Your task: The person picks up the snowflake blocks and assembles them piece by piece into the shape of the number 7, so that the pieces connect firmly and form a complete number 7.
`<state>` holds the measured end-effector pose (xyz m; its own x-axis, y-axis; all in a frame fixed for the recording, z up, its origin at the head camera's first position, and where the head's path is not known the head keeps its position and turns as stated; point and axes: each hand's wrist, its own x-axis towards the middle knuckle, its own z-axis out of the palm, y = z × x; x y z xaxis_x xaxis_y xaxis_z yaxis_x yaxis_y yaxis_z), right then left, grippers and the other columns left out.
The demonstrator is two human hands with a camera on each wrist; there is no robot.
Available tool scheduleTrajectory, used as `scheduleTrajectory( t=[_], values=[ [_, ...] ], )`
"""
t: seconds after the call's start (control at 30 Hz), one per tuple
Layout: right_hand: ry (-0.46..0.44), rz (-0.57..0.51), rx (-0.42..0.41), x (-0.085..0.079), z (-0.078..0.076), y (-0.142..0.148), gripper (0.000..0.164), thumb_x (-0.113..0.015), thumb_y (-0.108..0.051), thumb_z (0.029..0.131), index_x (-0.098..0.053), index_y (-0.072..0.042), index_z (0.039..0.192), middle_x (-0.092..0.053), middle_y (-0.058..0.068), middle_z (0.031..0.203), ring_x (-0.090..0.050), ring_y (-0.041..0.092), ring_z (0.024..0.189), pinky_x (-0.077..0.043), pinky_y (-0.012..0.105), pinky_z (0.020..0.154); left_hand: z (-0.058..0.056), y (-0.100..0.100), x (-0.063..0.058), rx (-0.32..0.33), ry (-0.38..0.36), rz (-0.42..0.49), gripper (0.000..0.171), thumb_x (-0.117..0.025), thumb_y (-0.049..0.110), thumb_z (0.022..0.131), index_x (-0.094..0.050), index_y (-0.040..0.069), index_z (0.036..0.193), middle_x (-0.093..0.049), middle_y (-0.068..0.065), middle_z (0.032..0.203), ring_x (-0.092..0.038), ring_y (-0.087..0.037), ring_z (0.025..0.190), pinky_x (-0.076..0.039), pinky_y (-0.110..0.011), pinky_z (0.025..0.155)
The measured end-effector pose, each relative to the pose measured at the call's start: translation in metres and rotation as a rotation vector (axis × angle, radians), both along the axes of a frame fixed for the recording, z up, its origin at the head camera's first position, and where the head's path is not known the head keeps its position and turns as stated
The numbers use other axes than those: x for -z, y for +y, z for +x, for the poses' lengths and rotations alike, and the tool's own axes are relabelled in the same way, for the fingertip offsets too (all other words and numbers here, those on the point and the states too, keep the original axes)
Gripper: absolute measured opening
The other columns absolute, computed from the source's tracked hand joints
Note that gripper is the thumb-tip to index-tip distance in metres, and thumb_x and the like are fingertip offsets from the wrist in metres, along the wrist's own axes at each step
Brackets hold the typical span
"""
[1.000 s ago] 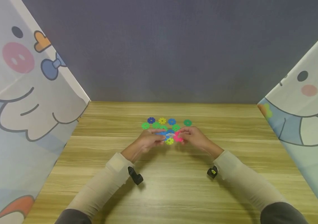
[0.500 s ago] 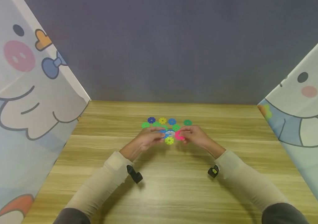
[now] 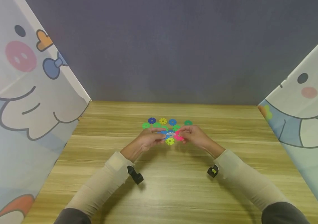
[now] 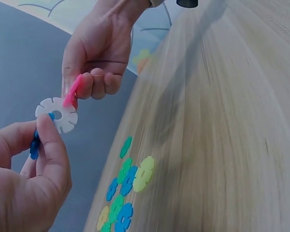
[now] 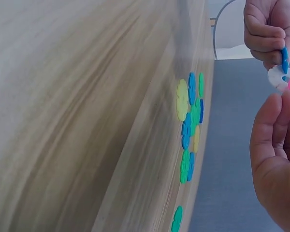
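Note:
A white notched snowflake disc (image 4: pixel 67 121) stands between my two hands, above the table. My left hand (image 3: pixel 147 140) pinches a blue snowflake disc (image 4: pixel 35 146) between thumb and fingers, and the blue disc meets the white one at its left side. On the other side, my right hand (image 3: pixel 196 137) holds a pink snowflake disc (image 4: pixel 73 91) by thumb and forefinger. The pink disc's edge is right at the white disc's rim, set at an angle to it. In the right wrist view, fingers partly hide the pink disc.
Several loose discs lie on the wooden table (image 3: pixel 170 186) behind and below the hands, among them a yellow-green disc (image 3: pixel 170 141), a dark blue disc (image 3: pixel 151 120) and a green disc (image 3: pixel 188 123). A grey panel (image 3: pixel 159 53) stands at the back, with printed cloth sides left and right.
My right hand has brought the pink disc slightly left, closer against the white disc than half a second ago. My left hand stays nearly in place, and the loose discs lie as before.

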<state>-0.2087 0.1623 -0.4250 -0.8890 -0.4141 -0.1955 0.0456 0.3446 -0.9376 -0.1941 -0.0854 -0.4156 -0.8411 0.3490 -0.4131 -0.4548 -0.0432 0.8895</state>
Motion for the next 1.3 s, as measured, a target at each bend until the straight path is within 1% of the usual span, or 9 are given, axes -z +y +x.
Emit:
scheduleTrajectory(
  t=[0.13, 0.27, 0.47, 0.6, 0.7, 0.9, 0.97, 1.2, 1.3],
  values=[
    [0.011, -0.001, 0.003, 0.003, 0.0, 0.0, 0.028, -0.058, -0.009, 0.103, -0.063, 0.009, 0.124, -0.073, 0.004, 0.088, -0.07, 0.026, 0.08, -0.063, 0.027, 0.075, -0.001, 0.001, 0.003, -0.018, -0.005, 0.002, 0.053, -0.064, -0.004, 0.096, -0.049, -0.003, 0.147, -0.065, -0.004, 0.088, -0.066, -0.012, 0.075, -0.06, -0.02, 0.077],
    [0.017, -0.02, 0.02, 0.004, 0.001, -0.001, 0.028, -0.057, -0.009, 0.103, -0.063, 0.01, 0.123, -0.073, 0.004, 0.086, -0.071, 0.022, 0.076, -0.063, 0.028, 0.074, -0.001, 0.004, 0.006, -0.043, -0.005, 0.0, 0.052, -0.066, -0.004, 0.094, -0.052, -0.003, 0.145, -0.066, -0.006, 0.089, -0.065, -0.012, 0.073, -0.06, -0.02, 0.074],
    [0.056, 0.015, 0.011, -0.001, 0.004, -0.005, 0.026, -0.058, -0.009, 0.103, -0.064, 0.009, 0.121, -0.073, 0.011, 0.088, -0.071, 0.027, 0.079, -0.063, 0.028, 0.076, 0.0, 0.003, 0.009, -0.073, 0.004, -0.025, 0.051, -0.067, -0.005, 0.093, -0.055, -0.003, 0.142, -0.066, -0.007, 0.088, -0.065, -0.011, 0.069, -0.06, -0.019, 0.071],
    [0.085, 0.038, -0.009, 0.001, 0.005, -0.006, 0.026, -0.059, -0.01, 0.102, -0.067, 0.007, 0.12, -0.074, 0.011, 0.09, -0.071, 0.033, 0.081, -0.064, 0.036, 0.079, 0.0, 0.003, 0.008, -0.068, 0.012, -0.045, 0.05, -0.068, -0.004, 0.093, -0.057, -0.002, 0.141, -0.067, -0.005, 0.086, -0.066, -0.011, 0.069, -0.06, -0.021, 0.072],
    [0.102, 0.048, -0.013, 0.004, 0.005, -0.006, 0.025, -0.059, -0.01, 0.102, -0.068, 0.006, 0.12, -0.074, 0.01, 0.091, -0.071, 0.033, 0.081, -0.064, 0.041, 0.081, -0.001, 0.003, 0.008, -0.061, 0.015, -0.048, 0.049, -0.068, -0.003, 0.093, -0.057, -0.002, 0.141, -0.066, -0.004, 0.086, -0.065, -0.011, 0.069, -0.06, -0.021, 0.072],
    [0.094, 0.019, 0.031, 0.008, 0.006, -0.007, 0.026, -0.058, -0.01, 0.104, -0.066, 0.008, 0.121, -0.073, 0.007, 0.085, -0.069, 0.014, 0.071, -0.063, 0.027, 0.074, -0.001, 0.002, 0.007, -0.064, 0.024, -0.026, 0.049, -0.067, -0.005, 0.094, -0.056, -0.003, 0.141, -0.065, -0.005, 0.087, -0.065, -0.011, 0.068, -0.06, -0.02, 0.071],
    [0.088, 0.008, 0.042, 0.009, 0.005, -0.007, 0.026, -0.057, -0.01, 0.104, -0.066, 0.008, 0.121, -0.074, 0.007, 0.085, -0.067, 0.012, 0.069, -0.062, 0.026, 0.073, 0.0, 0.002, 0.008, -0.067, 0.025, -0.016, 0.049, -0.066, -0.005, 0.094, -0.056, -0.003, 0.141, -0.065, -0.005, 0.086, -0.065, -0.011, 0.068, -0.06, -0.02, 0.071],
    [0.116, 0.017, 0.036, 0.011, 0.007, -0.006, 0.025, -0.058, -0.009, 0.104, -0.067, 0.008, 0.12, -0.075, 0.01, 0.087, -0.069, 0.016, 0.072, -0.063, 0.027, 0.074, 0.001, 0.003, 0.01, -0.05, 0.041, -0.011, 0.049, -0.066, -0.005, 0.094, -0.055, -0.004, 0.142, -0.066, -0.005, 0.088, -0.065, -0.011, 0.071, -0.06, -0.02, 0.073],
    [0.114, 0.005, 0.045, 0.011, 0.009, -0.006, 0.025, -0.058, -0.009, 0.103, -0.066, 0.009, 0.12, -0.074, 0.009, 0.086, -0.069, 0.015, 0.072, -0.063, 0.026, 0.074, 0.002, 0.004, 0.011, -0.048, 0.048, -0.013, 0.05, -0.066, -0.005, 0.094, -0.054, -0.004, 0.143, -0.065, -0.005, 0.09, -0.065, -0.011, 0.072, -0.06, -0.021, 0.074]
  ],
)
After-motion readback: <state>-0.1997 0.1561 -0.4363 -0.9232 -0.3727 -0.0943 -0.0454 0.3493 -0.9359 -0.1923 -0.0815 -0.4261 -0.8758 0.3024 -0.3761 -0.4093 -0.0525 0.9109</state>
